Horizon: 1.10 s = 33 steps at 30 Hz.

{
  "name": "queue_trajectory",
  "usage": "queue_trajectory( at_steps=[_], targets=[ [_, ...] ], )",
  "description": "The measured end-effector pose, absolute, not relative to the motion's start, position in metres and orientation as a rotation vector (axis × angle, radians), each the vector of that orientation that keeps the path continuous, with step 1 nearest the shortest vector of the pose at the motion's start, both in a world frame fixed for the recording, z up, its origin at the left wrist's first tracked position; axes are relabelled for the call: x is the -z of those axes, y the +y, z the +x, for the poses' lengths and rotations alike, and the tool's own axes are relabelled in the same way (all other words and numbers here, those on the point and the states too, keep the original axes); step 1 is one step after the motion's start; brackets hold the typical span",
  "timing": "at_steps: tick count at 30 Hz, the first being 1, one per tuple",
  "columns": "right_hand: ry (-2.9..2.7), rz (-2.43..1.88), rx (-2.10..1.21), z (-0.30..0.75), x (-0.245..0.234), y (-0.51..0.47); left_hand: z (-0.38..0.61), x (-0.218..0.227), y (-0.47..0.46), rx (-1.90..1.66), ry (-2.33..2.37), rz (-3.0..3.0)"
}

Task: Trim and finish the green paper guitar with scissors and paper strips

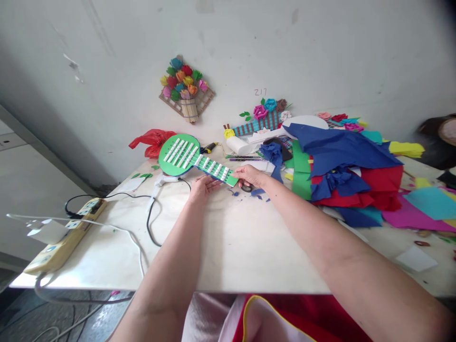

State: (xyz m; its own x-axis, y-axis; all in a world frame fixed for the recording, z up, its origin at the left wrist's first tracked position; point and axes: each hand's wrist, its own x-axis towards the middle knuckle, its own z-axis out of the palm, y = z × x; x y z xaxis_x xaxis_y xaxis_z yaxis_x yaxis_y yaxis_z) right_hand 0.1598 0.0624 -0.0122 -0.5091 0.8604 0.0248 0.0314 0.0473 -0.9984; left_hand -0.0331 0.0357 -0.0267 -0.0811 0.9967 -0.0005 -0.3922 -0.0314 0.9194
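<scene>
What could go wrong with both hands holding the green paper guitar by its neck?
The green paper guitar is gripped only along its thin neck by the left hand and right hand, so the round body might sag or crease. The white corded tool lies close by that body; if hot, it could mark the paper.

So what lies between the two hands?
The green guitar neck, with white strips: the left hand touches it, the right hand pinches its end. Head view.
</scene>
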Motion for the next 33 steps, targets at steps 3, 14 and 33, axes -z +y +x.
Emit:
queue_trajectory(
  at_steps=[3,14,33],
  targets=[
    [-1.641,-0.916,-1.538,0.1600,0.0116,0.0613,-0.0342,0.0264,0.0367,-1.436,0.931,0.862],
    [-1.657,-0.901,-1.540,0.1595,0.0122,0.0602,-0.0358,0.0281,0.0366,-1.462,0.936,0.890],
    [-1.569,-0.888,-1.791,0.1636,0.0121,0.0611,-0.0318,0.0246,0.0342,-1.483,0.897,0.824]
  ],
)
